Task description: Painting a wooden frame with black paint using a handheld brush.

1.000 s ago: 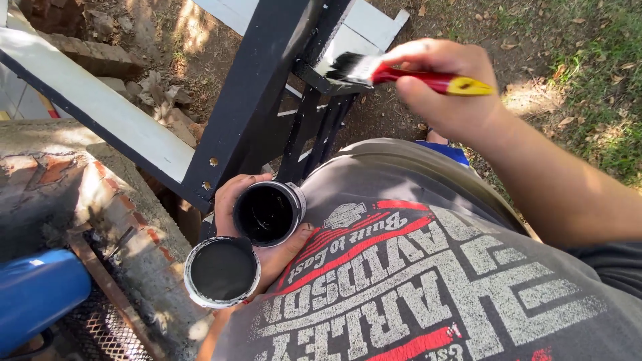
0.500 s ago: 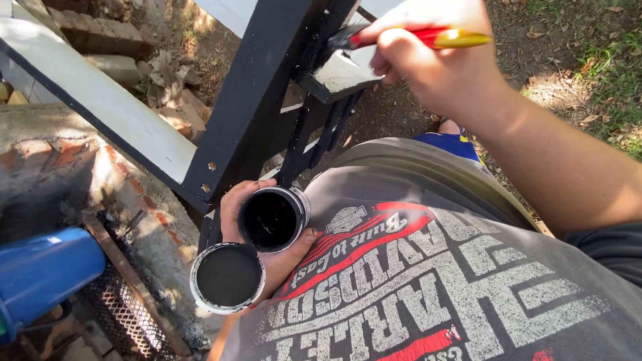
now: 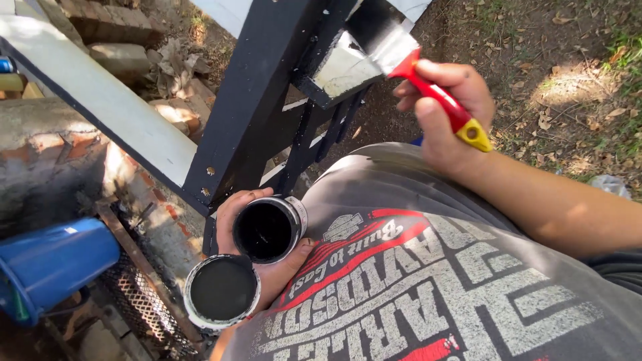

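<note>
**A:** Since a moment ago the right hand (image 3: 445,117) has swung the paintbrush (image 3: 408,63) left, so the bristles now sit on the black frame's (image 3: 267,87) crossbar instead of hanging in the air.

**B:** Yep, head view: fingers wrapped tight round the red handle, yellow end poking out below. Left hand (image 3: 257,251) is clamped on the open paint can (image 3: 267,229), held by the belly, with the lid (image 3: 222,289) tucked just under it. Blue bucket (image 3: 57,264) far left.
</note>
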